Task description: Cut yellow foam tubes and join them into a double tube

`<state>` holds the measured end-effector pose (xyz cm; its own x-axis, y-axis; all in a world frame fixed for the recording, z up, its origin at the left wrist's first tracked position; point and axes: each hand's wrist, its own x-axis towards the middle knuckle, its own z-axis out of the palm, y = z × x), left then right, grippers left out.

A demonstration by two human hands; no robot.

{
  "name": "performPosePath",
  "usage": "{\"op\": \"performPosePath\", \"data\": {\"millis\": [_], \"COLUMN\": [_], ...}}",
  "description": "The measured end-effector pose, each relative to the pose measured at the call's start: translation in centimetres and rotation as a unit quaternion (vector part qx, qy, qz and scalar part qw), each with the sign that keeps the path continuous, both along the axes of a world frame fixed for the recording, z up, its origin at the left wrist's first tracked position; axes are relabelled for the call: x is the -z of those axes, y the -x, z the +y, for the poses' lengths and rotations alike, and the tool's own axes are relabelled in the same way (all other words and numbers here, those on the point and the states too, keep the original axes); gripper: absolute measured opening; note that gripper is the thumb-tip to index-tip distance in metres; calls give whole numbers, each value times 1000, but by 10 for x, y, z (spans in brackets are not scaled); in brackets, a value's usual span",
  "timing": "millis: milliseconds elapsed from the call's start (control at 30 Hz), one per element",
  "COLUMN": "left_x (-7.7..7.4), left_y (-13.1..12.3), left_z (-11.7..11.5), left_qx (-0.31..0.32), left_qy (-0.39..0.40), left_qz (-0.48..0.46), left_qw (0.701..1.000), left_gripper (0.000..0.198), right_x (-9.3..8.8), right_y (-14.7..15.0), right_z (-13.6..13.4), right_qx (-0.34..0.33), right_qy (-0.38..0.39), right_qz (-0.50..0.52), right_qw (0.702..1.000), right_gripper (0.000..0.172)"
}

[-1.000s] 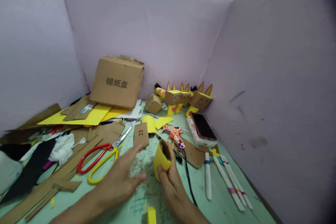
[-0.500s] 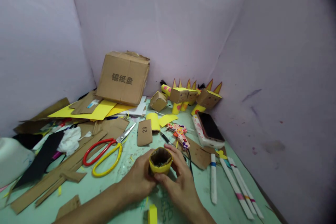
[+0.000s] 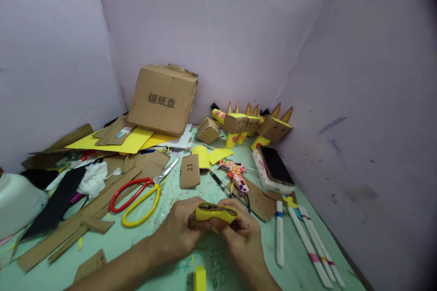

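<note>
A yellow tube (image 3: 216, 213) with a brown inside is held between both hands near the front middle of the table, its opening squeezed to a narrow oval. My left hand (image 3: 182, 227) grips its left end, and my right hand (image 3: 241, 232) grips its right end, with both thumbs at the near side. Below the hands lies a small yellow piece (image 3: 200, 278). Beyond them are a cardboard piece marked 23 (image 3: 190, 171), a curled yellow paper (image 3: 201, 157), a black pen (image 3: 220, 183) and a flower-patterned glue gun (image 3: 235, 172).
Red-and-yellow-handled scissors (image 3: 143, 198) lie left of the hands, near cardboard strips (image 3: 78, 223). A cardboard box (image 3: 164, 100) leans at the back. Yellow animal figures (image 3: 239, 122) stand behind, with a phone (image 3: 276, 164) and white markers (image 3: 309, 245) on the right.
The tube's round opening has been pressed into a flat oval, and both hands have shifted their fingers around it. The view has moved slightly.
</note>
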<state>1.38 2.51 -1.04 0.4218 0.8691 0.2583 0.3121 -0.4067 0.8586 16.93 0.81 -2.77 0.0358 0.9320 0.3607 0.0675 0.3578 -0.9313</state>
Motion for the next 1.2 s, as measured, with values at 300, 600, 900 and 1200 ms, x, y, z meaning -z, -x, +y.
{"op": "performPosePath", "data": {"millis": [300,600,900,1200], "left_x": [-7,-9,9,8], "left_y": [4,6,3,-13], "left_z": [-6,-10,-13,-16], "left_qx": [-49,25,-75,-36], "left_qy": [-116,-202,-192,-1], "left_qz": [-109,-120,25,-84], "left_qw": [986,972,978,996], "left_gripper": [7,9,55,37], "right_x": [-7,-1,-3,1], "right_y": [6,-6,-3,21], "right_z": [-3,-9,-3,-15], "right_qx": [-54,-40,226,14], "right_qy": [56,-159,-92,-2], "right_qz": [-17,-60,17,68], "right_qw": [997,985,970,998], "right_gripper": [5,21,8,29]}}
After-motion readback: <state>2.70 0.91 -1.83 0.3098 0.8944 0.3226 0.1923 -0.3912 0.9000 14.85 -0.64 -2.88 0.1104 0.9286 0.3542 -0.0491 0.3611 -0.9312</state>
